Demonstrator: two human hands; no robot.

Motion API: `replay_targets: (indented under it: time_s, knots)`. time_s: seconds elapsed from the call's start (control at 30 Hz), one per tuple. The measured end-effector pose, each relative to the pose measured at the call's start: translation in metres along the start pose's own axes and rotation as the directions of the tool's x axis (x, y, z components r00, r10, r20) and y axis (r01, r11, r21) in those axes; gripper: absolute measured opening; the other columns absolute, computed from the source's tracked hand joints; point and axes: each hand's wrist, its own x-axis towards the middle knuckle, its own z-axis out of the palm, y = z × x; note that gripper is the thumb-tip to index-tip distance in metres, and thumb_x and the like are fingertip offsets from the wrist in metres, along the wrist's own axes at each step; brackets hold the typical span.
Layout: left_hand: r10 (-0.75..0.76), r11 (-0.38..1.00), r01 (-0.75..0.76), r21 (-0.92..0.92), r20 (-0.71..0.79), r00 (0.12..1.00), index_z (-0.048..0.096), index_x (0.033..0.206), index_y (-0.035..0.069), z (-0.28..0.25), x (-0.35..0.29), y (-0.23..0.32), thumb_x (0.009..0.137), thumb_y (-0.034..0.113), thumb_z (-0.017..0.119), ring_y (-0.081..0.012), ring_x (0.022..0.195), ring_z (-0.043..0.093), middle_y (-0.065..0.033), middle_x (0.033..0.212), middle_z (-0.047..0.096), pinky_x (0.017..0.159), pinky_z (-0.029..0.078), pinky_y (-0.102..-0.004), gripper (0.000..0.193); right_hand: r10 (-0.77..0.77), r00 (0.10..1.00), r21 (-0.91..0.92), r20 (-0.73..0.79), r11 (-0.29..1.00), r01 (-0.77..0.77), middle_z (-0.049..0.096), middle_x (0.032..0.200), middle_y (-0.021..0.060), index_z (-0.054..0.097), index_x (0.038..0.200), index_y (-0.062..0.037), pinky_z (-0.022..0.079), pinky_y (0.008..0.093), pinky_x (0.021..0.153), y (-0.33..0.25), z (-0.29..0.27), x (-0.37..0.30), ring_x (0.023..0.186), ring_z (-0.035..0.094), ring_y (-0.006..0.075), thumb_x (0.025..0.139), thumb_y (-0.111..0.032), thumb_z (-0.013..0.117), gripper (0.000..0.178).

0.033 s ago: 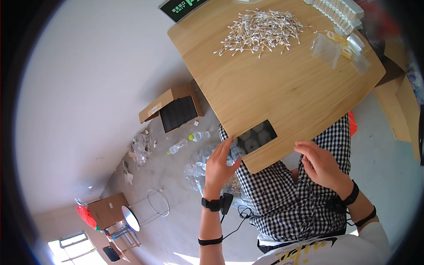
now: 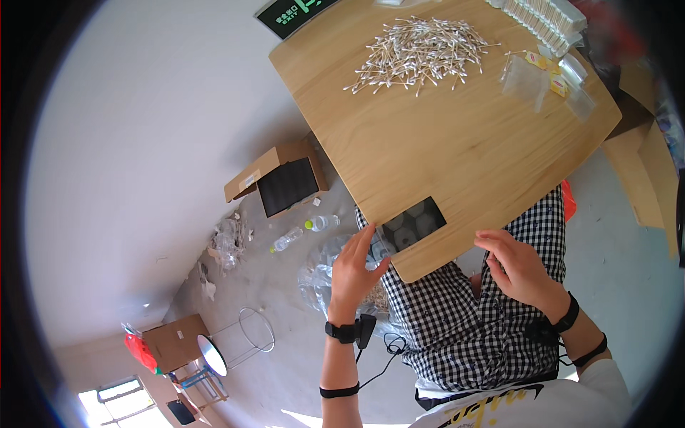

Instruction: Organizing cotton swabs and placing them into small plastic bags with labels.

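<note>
1. Delta vs earlier frame: near nil; left hand (image 2: pixel 349 274) and right hand (image 2: pixel 521 269) keep the same pose; tabletop (image 2: pixel 457 153) and what lies on it sit a hair differently in view; can't tell if that's head motion.
2. Dark rectangular panel (image 2: pixel 416 222), rounded grey shapes on its face: at the tabletop's near-left corner; just beside left thumb and fingertips, left of the right hand and well apart from it.
3. Left grip: spread, thumb well off the extended fingers; fingertips at the panel's left end; can't tell if touching.
4. Right grip: loosely curved, fingers parted; fingertips at the near table edge; contact unclear.
5. Outward: checkered trousers (image 2: pixel 442 314) below the table edge; loose cotton swab pile (image 2: pixel 428 50) at the far side; clear bags (image 2: pixel 524 84), yellow-and-white cards (image 2: pixel 558 86) and stacked swab bundles (image 2: pixel 546 21) far right.
</note>
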Motion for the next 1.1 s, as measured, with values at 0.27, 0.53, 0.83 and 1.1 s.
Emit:
replay_targets:
  time_s: [0.27, 0.53, 0.83, 1.1]
  knots:
    - [0.093, 0.983, -0.09, 0.159, -0.011, 0.996, 0.061, 0.125, 0.004, 0.003, 0.021, 0.024, 0.06, 0.021, 0.089, -0.035, 0.121, 0.054, -0.0149, 0.125, 0.062, 0.1, 0.045, -0.0452, 0.074, -0.008, 0.998, 0.042, -0.065, 0.999, 0.011, 0.059, 0.119, 0.0138, 0.054, 0.12, -0.0037, 0.055, 0.0347, 0.069, 0.024, -0.008, 0.021, 0.082, 0.066, 0.0269, 0.08, 0.005, 0.061, 0.042]
    - [0.069, 0.998, -0.069, -0.01, -0.003, 0.998, 0.057, 0.126, 0.003, 0.02, 0.14, 0.082, 0.077, 0.016, 0.079, -0.0321, 0.109, 0.06, -0.0134, 0.117, 0.063, 0.087, 0.05, -0.0386, 0.055, 0.079, 0.927, 0.034, -0.366, 0.997, -0.072, 0.06, 0.118, 0.0139, 0.057, 0.114, -0.0039, 0.047, 0.0421, 0.092, 0.106, -0.016, 0.1, 0.107, 0.058, 0.0325, 0.081, 0.002, 0.061, 0.034]
    - [0.27, 0.864, -0.079, 0.497, -0.325, 0.906, 0.054, 0.129, 0.01, 0.125, 0.337, 0.122, 0.077, 0.033, 0.076, -0.0268, 0.106, 0.053, -0.0115, 0.119, 0.053, 0.084, 0.048, -0.0372, 0.061, 0.059, 0.836, -0.181, -0.546, 0.966, -0.186, 0.058, 0.122, 0.0142, 0.058, 0.111, -0.0022, 0.037, 0.0495, 0.106, 0.173, -0.042, 0.148, 0.123, 0.05, 0.0344, 0.084, 0.002, 0.059, 0.028]
    - [0.221, 0.931, -0.115, 0.347, -0.285, 0.933, 0.059, 0.109, 0.005, 0.15, 0.329, 0.116, 0.08, 0.006, 0.062, -0.0289, 0.102, 0.057, -0.01, 0.114, 0.057, 0.085, 0.048, -0.0402, 0.03, 0.143, 0.789, -0.09, -0.598, 0.966, -0.244, 0.057, 0.122, 0.0145, 0.057, 0.111, -0.0017, 0.034, 0.0515, 0.11, 0.177, -0.044, 0.141, 0.124, 0.05, 0.0348, 0.084, 0.004, 0.058, 0.028]
